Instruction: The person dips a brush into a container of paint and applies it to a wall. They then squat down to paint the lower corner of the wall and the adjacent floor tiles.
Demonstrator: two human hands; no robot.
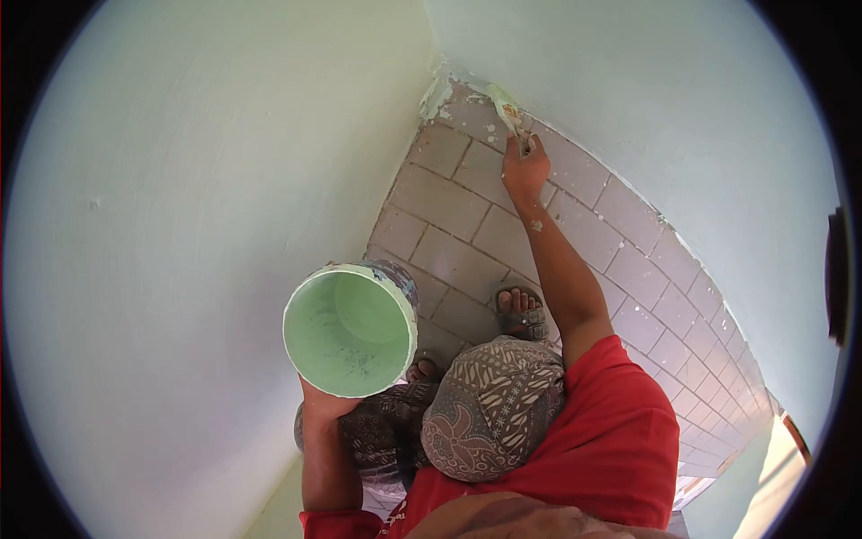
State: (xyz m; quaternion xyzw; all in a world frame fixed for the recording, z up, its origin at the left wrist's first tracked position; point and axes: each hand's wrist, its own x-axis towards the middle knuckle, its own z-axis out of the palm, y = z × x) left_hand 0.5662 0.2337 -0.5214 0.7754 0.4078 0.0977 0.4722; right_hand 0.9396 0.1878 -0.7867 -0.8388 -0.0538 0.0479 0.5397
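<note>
My left hand point(321, 406) holds a round bucket point(350, 329) from underneath; its inside is coated with pale green paint. My right hand point(524, 167) reaches down and grips a paintbrush point(505, 109), whose green-smeared bristles touch the bottom of the light green wall point(646, 81) where it meets the tiled floor point(449, 216). My sandalled foot point(521, 313) and patterned trousers point(494, 404) are below me.
Two pale green walls meet in a corner at the top centre, the left wall point(197, 180) close beside the bucket. The floor has grey-pink tiles speckled with paint drips. An opening shows at the lower right point(790, 440).
</note>
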